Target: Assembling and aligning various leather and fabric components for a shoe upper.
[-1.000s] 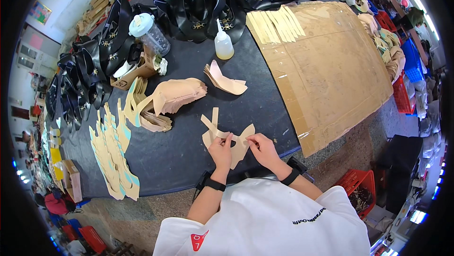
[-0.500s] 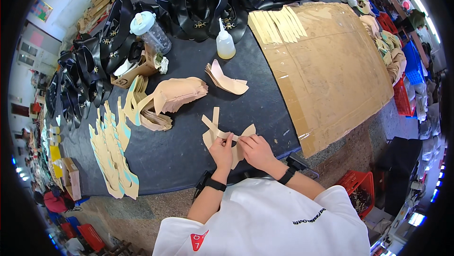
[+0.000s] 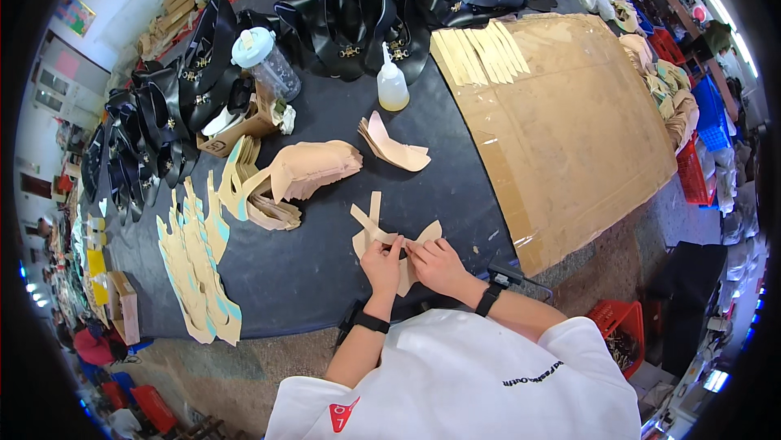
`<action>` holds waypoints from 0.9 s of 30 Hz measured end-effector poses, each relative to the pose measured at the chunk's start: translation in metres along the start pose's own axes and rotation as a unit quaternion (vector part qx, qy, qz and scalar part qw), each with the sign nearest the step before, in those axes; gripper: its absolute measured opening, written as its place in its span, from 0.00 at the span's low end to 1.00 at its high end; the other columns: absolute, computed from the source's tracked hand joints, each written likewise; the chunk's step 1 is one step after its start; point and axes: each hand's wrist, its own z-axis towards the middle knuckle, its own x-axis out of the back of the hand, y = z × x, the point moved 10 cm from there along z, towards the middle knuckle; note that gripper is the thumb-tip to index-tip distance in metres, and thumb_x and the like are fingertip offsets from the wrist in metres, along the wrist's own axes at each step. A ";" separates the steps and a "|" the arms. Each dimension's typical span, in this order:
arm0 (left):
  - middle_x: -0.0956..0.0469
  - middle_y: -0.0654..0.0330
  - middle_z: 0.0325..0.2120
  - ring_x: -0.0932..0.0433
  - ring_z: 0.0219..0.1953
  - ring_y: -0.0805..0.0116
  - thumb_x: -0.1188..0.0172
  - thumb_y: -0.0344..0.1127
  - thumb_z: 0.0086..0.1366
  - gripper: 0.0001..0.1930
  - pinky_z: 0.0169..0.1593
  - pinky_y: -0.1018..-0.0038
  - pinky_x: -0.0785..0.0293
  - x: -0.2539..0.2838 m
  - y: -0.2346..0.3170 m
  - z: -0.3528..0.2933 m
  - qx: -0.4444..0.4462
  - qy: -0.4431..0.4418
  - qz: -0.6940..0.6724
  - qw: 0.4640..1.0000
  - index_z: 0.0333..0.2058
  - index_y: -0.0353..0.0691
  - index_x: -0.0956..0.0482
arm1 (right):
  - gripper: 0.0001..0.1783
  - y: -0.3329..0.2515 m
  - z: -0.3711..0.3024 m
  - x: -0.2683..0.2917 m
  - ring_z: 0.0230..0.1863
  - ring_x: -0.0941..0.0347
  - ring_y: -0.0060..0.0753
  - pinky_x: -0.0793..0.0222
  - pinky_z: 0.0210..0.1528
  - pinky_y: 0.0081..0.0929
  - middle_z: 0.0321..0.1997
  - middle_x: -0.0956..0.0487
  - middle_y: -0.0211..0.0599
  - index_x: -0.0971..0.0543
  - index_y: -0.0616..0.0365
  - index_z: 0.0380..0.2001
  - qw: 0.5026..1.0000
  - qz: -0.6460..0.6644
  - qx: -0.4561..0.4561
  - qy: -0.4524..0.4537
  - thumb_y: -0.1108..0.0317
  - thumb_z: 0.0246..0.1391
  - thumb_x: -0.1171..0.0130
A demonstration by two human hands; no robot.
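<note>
Near the table's front edge, a beige shoe-upper piece (image 3: pixel 429 232) with narrow crossing straps is between my hands. My left hand (image 3: pixel 381 267) pinches one of its straps between thumb and fingers. Fingertips almost touching the left ones, my right hand (image 3: pixel 439 266) is closed on the same piece near its middle. The exact spot where the fingertips meet is covered by the fingers. Beyond lie a small stack of curved pinkish pieces (image 3: pixel 399 147) and a larger stack of beige upper pieces (image 3: pixel 313 167).
Strapped beige cutouts (image 3: pixel 191 269) are spread at the left. A squeeze bottle (image 3: pixel 392 86) with yellowish liquid and a lidded plastic jug (image 3: pixel 268 66) stand farther back, before black shoe uppers (image 3: pixel 338 25). At right, a cardboard sheet (image 3: pixel 569 123) carries pale strips (image 3: pixel 484 54).
My right fingertips have drawn slightly closer to my left ones over the piece. The whole view has shifted a little; the things on the table keep their places.
</note>
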 end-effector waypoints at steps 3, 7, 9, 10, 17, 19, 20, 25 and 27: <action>0.21 0.61 0.21 0.31 0.16 0.80 0.35 0.32 0.55 0.10 0.23 0.80 0.34 0.000 -0.001 0.001 0.004 -0.003 -0.019 1.000 0.32 0.32 0.19 | 0.17 0.005 -0.005 -0.003 0.40 0.32 0.25 0.40 0.41 0.28 0.46 0.25 0.29 0.22 0.61 0.40 1.000 0.020 -0.005 -0.009 0.68 0.43 0.44; 0.20 0.60 0.23 0.29 0.18 0.78 0.35 0.32 0.56 0.09 0.23 0.80 0.33 0.000 -0.003 0.002 -0.009 -0.008 0.002 1.000 0.33 0.32 0.20 | 0.20 0.004 -0.004 0.002 0.42 0.31 0.23 0.40 0.42 0.29 0.49 0.26 0.28 0.23 0.59 0.44 1.000 0.029 0.011 -0.001 0.68 0.43 0.43; 0.20 0.60 0.23 0.29 0.18 0.78 0.35 0.31 0.56 0.09 0.23 0.80 0.32 0.000 -0.002 0.002 -0.002 -0.012 -0.013 1.000 0.34 0.32 0.20 | 0.22 0.005 -0.003 0.002 0.43 0.31 0.23 0.40 0.42 0.29 0.50 0.26 0.28 0.24 0.58 0.45 1.000 0.025 0.003 -0.004 0.68 0.43 0.43; 0.20 0.60 0.23 0.28 0.18 0.77 0.35 0.31 0.56 0.10 0.24 0.80 0.32 -0.001 -0.001 0.002 0.007 -0.016 -0.027 0.999 0.34 0.32 0.20 | 0.23 0.005 -0.003 0.002 0.42 0.31 0.23 0.40 0.42 0.28 0.51 0.26 0.28 0.25 0.58 0.47 1.000 0.020 -0.001 -0.003 0.67 0.44 0.44; 0.24 0.63 0.19 0.31 0.15 0.80 0.37 0.28 0.57 0.06 0.18 0.83 0.38 0.014 -0.025 0.019 0.120 -0.013 -0.148 0.982 0.32 0.32 0.22 | 0.23 -0.005 -0.006 -0.007 0.40 0.31 0.25 0.39 0.41 0.27 0.50 0.24 0.33 0.27 0.59 0.50 0.999 -0.047 0.013 -0.021 0.67 0.48 0.48; 0.23 0.62 0.22 0.29 0.19 0.79 0.38 0.26 0.57 0.07 0.21 0.84 0.35 0.040 -0.036 0.031 0.113 0.034 -0.204 0.972 0.34 0.31 0.24 | 0.23 -0.004 0.000 -0.005 0.41 0.31 0.26 0.39 0.41 0.26 0.50 0.24 0.35 0.27 0.59 0.50 0.998 -0.051 0.018 -0.039 0.68 0.47 0.47; 0.23 0.60 0.25 0.26 0.23 0.77 0.38 0.24 0.57 0.08 0.25 0.83 0.31 0.059 -0.037 0.037 0.089 0.067 -0.203 0.973 0.36 0.30 0.25 | 0.24 0.011 0.007 -0.005 0.39 0.30 0.29 0.37 0.42 0.27 0.48 0.23 0.37 0.29 0.59 0.52 0.993 0.050 -0.054 -0.092 0.71 0.49 0.48; 0.24 0.54 0.33 0.24 0.30 0.71 0.36 0.26 0.55 0.21 0.33 0.79 0.28 0.100 -0.020 0.036 0.024 0.108 -0.051 0.993 0.45 0.30 0.33 | 0.25 0.084 0.002 -0.028 0.32 0.21 0.36 0.26 0.38 0.30 0.34 0.19 0.44 0.43 0.60 0.59 0.818 0.477 -0.315 -0.068 0.71 0.59 0.53; 0.29 0.53 0.39 0.27 0.39 0.62 0.31 0.33 0.51 0.31 0.44 0.69 0.30 0.098 0.009 0.023 -0.011 0.100 0.161 0.982 0.50 0.31 0.37 | 0.13 0.110 0.007 -0.022 0.29 0.23 0.24 0.27 0.31 0.21 0.29 0.20 0.38 0.30 0.61 0.43 0.773 0.503 -0.386 -0.001 0.69 0.56 0.45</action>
